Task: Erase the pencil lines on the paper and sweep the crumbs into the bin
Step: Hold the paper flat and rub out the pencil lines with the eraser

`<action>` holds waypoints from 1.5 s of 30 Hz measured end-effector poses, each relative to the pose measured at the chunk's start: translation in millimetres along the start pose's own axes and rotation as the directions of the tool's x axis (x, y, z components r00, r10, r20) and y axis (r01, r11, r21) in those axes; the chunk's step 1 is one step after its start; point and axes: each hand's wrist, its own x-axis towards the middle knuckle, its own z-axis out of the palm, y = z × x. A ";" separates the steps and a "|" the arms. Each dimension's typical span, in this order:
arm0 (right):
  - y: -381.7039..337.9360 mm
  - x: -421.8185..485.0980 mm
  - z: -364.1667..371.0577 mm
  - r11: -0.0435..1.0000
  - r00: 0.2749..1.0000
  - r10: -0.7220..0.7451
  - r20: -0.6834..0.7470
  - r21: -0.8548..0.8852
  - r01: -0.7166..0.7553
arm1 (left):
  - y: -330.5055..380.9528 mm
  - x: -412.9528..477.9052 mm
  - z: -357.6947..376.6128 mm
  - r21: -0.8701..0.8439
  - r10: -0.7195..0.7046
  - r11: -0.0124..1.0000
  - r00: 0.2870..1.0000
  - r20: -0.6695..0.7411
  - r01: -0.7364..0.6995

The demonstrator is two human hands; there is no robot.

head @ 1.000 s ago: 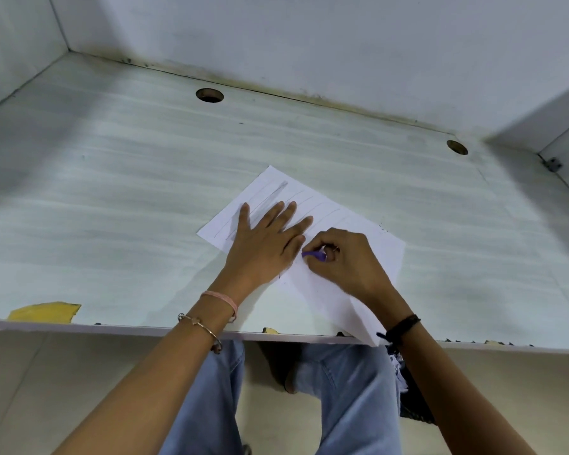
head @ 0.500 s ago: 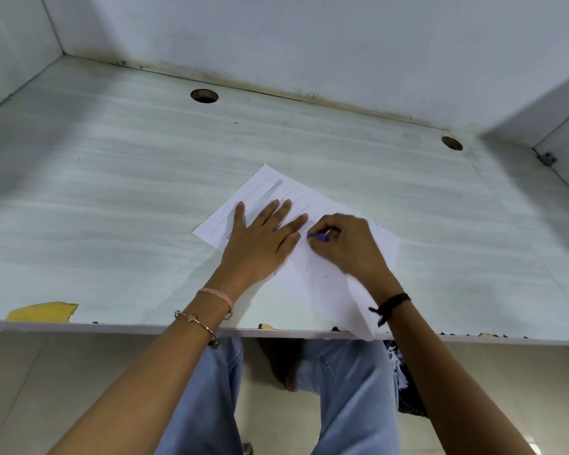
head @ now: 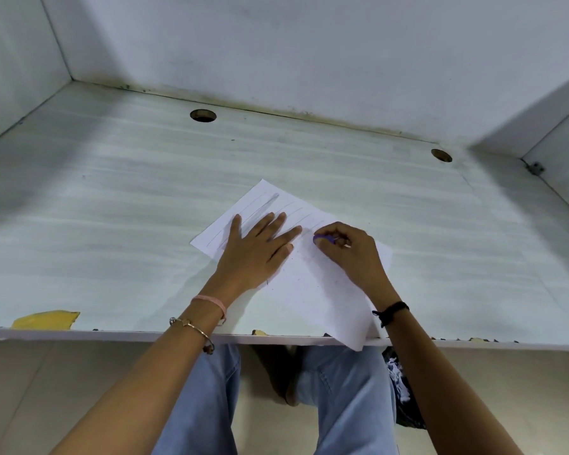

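Observation:
A white sheet of paper (head: 319,284) lies at an angle on the pale desk (head: 112,208), its near corner hanging over the front edge. Grey pencil lines (head: 260,205) run across its far end. My left hand (head: 257,251) lies flat on the paper with fingers spread, pinning it down. My right hand (head: 352,254) pinches a small purple eraser (head: 322,238) against the paper, just right of my left fingertips. Tiny dark crumbs dot the sheet's middle. No bin is in view.
The desk sits in a white-walled alcove with two round cable holes (head: 203,115) (head: 441,155) near the back. A yellow tape scrap (head: 46,319) sticks at the front left edge. Below the desk are my jeans-clad legs (head: 342,405) and a dark patterned bag (head: 401,389).
My right hand has slid the eraser up the paper, away from me, toward the far pencil lines. My left hand stays flat on the sheet.

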 end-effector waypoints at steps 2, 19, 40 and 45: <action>1.3 -7.3 -1.7 0.995 0.998 0.046 -0.032 0.093 -0.043 | -1.1 -0.6 1.6 -0.014 0.007 1.000 1.000 0.010 -0.007; 0.7 -31.5 4.4 0.986 0.991 -0.127 -0.040 -0.109 0.122 | 10.4 9.0 10.3 0.048 -0.002 0.999 0.998 -0.063 0.005; -17.6 -29.4 12.5 0.975 0.992 -0.119 -0.035 -0.195 0.109 | 9.4 10.5 9.5 -0.003 -0.007 1.000 0.997 -0.072 0.006; -18.8 -33.6 11.4 0.962 0.987 -0.153 0.047 -0.220 0.160 | 8.8 10.7 9.5 0.007 0.001 1.000 0.997 -0.078 -0.001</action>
